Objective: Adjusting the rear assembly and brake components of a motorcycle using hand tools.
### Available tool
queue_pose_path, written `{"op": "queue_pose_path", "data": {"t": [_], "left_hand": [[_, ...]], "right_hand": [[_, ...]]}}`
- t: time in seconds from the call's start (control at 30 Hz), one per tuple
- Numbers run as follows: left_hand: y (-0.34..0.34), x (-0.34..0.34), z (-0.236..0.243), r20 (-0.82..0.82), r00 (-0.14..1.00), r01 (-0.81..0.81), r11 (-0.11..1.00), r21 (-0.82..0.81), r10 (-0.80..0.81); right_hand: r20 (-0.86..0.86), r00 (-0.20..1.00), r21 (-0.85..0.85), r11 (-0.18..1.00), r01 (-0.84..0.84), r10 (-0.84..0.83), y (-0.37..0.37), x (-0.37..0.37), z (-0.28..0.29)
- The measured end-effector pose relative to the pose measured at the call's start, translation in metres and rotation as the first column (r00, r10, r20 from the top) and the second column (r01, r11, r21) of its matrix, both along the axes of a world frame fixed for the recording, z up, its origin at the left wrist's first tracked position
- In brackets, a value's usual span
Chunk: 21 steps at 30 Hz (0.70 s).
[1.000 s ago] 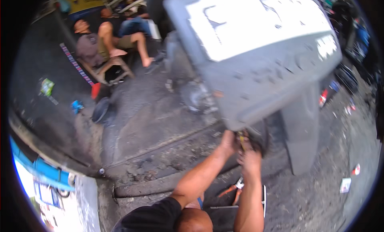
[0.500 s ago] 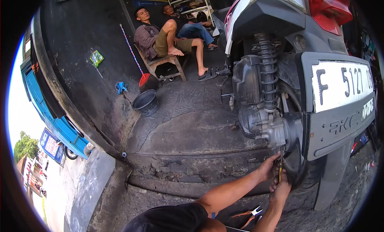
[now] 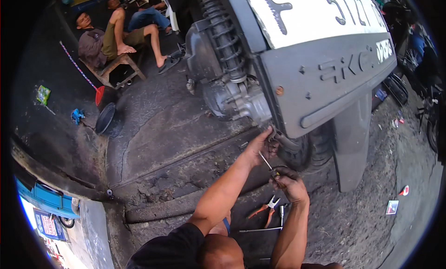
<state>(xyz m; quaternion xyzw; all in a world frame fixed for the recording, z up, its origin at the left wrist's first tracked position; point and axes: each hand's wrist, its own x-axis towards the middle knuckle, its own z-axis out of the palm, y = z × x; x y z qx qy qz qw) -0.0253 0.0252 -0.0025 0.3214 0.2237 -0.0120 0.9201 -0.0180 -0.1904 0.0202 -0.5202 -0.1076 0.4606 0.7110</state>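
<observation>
My left hand (image 3: 261, 147) is raised to the underside of the scooter's metal rear hub housing (image 3: 248, 102), beside the rear tyre (image 3: 313, 153). Its fingers are closed around a small part there that I cannot make out. Lower and to the right, my right hand (image 3: 291, 185) grips a screwdriver (image 3: 266, 162) by its handle, a bit of yellow showing between the fingers. The thin shaft slants up and left toward my left hand, its tip close to the left palm.
Orange-handled pliers (image 3: 265, 211), a socket tool (image 3: 281, 216) and a metal rod (image 3: 260, 230) lie on the ground by my right forearm. The plate holder (image 3: 320, 83) and mudguard (image 3: 353, 146) overhang the right side. Two people sit beyond a black bucket (image 3: 107, 119).
My right hand has drawn the screwdriver down and away from the hub. My left hand stays up at the hub. The view has swung right, so the scene sits further left.
</observation>
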Motion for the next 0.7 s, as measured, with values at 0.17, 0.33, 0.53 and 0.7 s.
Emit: {"op": "queue_pose_path", "data": {"t": [0.17, 0.33, 0.53, 0.7], "left_hand": [[-0.018, 0.008, -0.002, 0.035, 0.999, -0.014, 1.000, 0.009, 0.014], [-0.020, 0.001, 0.009, -0.012, 0.999, -0.041, 0.996, 0.073, 0.042], [-0.017, 0.003, 0.003, 0.030, 0.999, 0.021, 0.997, 0.071, -0.023], [-0.020, 0.003, 0.005, 0.027, 0.999, -0.025, 0.996, 0.091, 0.023]], "right_hand": [[0.050, 0.999, -0.028, 1.000, -0.010, 0.011, -0.009, -0.001, -0.014], [0.084, 0.994, -0.285, 0.957, -0.048, 0.075, -0.002, -0.009, -0.027], [0.165, 0.885, -0.711, 0.675, -0.200, 0.436, -0.026, -0.015, -0.122], [0.423, 0.707, -0.769, 0.637, -0.051, 0.567, -0.015, -0.015, -0.112]]}}
